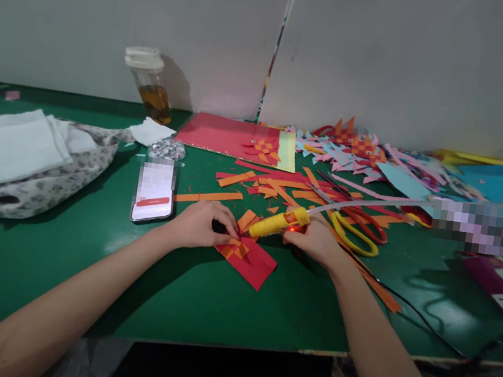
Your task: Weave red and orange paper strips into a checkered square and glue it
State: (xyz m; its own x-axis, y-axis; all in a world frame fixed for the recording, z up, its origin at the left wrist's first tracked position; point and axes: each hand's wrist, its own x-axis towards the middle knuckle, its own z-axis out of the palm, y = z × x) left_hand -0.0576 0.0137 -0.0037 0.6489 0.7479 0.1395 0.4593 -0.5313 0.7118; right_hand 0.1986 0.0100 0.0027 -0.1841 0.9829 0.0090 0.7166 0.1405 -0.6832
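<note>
My right hand [314, 240] is wrapped round a yellow hot glue gun [280, 222] with a red light glowing on it. A long pale glue stick [365, 202] sticks out of its back end. The nozzle points left, close to a woven red and orange paper piece [249, 261] on the table. My left hand [204, 225] pinches the upper left of that piece between thumb and fingers. Its strips spread out on several sides. Whether the nozzle touches the paper I cannot tell.
Scissors with yellow handles [356, 236] and red-handled ones lie beyond my right hand among orange and red strips [279, 186]. A phone [155, 191], a bottle [151, 85] and a patterned cloth [48, 186] are left. Paper scraps heap at the back right, near a purple power strip [498, 289].
</note>
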